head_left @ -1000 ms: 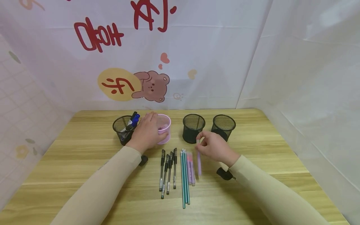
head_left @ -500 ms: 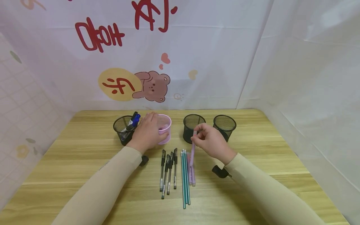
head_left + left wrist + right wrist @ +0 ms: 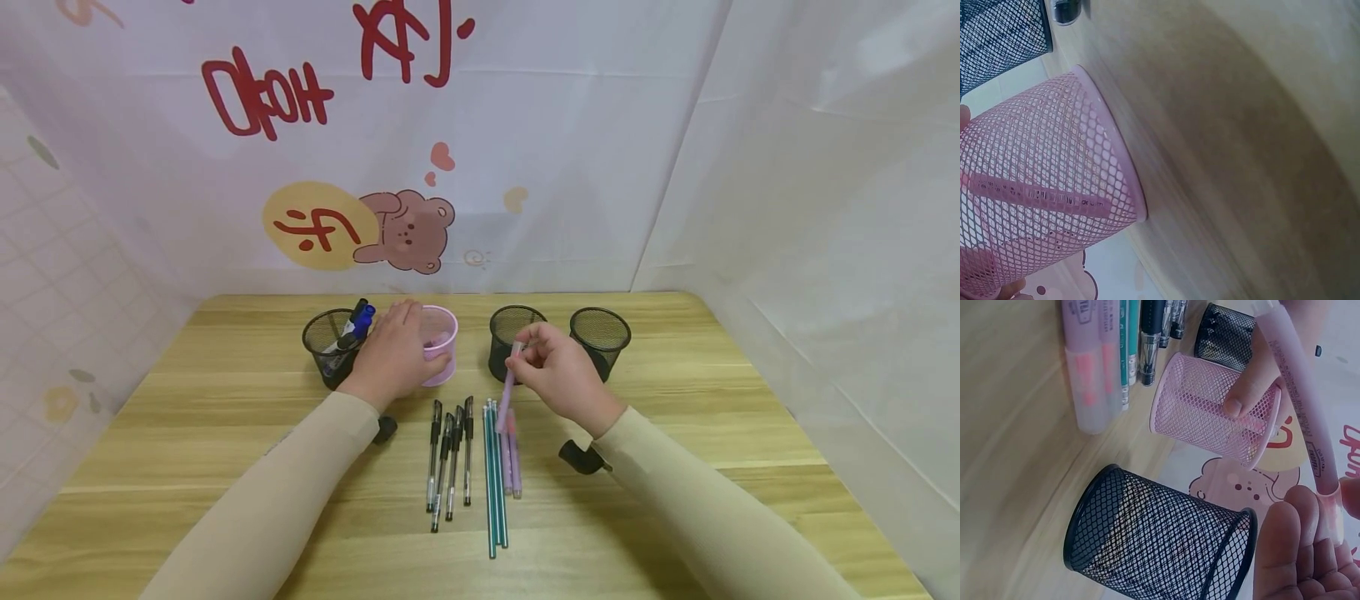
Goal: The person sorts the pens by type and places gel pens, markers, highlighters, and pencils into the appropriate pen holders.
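Note:
My left hand (image 3: 393, 346) holds the pink mesh pen cup (image 3: 444, 367) upright, thumb at its front near the rim. Through the mesh, a pink highlighter (image 3: 1041, 197) shows leaning inside that cup. My right hand (image 3: 558, 367) pinches a light purple highlighter (image 3: 507, 396) by its clear-capped end between thumb and fingers. The barrel (image 3: 1300, 394) slants down and leftward, above two similar highlighters (image 3: 513, 471) lying on the table. Behind the pinching fingers stands a black mesh cup (image 3: 498, 357).
Green pencils (image 3: 492, 492) and several black gel pens (image 3: 452, 475) lie in front of the cups. A left black mesh cup (image 3: 318, 337) holds markers (image 3: 357, 323). Another black mesh cup (image 3: 609, 333) stands at right. A white printed curtain (image 3: 570, 225) hangs behind the table.
My right hand has lifted the highlighter and moved left and slightly back, and its lower end has swung left. My left hand stays at the pink cup.

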`<state>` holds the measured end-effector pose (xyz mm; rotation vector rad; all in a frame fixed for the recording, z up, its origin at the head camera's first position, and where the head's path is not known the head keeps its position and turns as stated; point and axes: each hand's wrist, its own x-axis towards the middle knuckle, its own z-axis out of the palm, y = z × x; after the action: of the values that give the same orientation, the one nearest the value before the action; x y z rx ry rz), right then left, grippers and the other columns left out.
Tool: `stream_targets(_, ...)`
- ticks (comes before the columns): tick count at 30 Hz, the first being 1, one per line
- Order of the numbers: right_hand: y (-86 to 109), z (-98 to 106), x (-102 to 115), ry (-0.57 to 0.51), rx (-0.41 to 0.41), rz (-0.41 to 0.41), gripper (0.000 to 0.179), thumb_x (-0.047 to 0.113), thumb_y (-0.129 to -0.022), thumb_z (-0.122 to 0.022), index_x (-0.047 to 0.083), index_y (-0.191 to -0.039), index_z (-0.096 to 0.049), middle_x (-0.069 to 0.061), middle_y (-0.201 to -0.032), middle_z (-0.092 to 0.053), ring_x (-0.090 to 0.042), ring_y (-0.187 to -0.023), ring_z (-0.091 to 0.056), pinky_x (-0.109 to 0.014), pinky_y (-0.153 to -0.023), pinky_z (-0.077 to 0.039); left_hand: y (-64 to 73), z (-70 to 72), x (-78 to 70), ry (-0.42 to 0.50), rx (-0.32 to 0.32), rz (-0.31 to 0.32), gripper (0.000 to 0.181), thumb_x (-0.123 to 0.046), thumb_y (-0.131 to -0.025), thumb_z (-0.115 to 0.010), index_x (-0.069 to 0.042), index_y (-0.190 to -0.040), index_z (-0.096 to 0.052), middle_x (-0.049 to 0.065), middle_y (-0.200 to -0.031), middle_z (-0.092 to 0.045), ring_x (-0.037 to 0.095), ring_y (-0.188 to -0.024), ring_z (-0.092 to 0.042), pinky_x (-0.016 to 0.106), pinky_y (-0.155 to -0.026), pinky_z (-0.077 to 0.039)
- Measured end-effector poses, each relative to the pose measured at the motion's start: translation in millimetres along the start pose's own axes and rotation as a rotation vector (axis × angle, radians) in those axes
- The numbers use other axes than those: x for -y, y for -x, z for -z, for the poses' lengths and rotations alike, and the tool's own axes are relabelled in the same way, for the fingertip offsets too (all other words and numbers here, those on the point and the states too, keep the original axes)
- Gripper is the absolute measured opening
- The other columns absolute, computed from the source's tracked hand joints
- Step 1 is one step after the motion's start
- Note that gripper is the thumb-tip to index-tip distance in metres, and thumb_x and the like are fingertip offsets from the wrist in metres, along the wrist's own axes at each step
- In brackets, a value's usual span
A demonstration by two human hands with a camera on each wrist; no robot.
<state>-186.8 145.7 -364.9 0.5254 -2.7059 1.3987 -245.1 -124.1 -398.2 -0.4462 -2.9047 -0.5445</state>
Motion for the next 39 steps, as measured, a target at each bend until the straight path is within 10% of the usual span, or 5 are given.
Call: stream_targets(39, -31.6, -25.9, 15.2, -0.195, -0.258, 0.004, 0.036, 0.011, -0.098, -0.074, 0.005, -0.13, -0.06, -0.013, -0.101, -0.079, -0.011, -0.079, -0.068, -0.019, -0.069, -0.055, 0.1, 0.0, 0.2, 0.02, -0.013, 0.01, 0.093, -0.055, -0.088, -0.076, 0.001, -0.153, -0.041, 0.019, -0.156, -0.047, 0.036, -0.146, -0.043, 0.055, -0.13, -0.028)
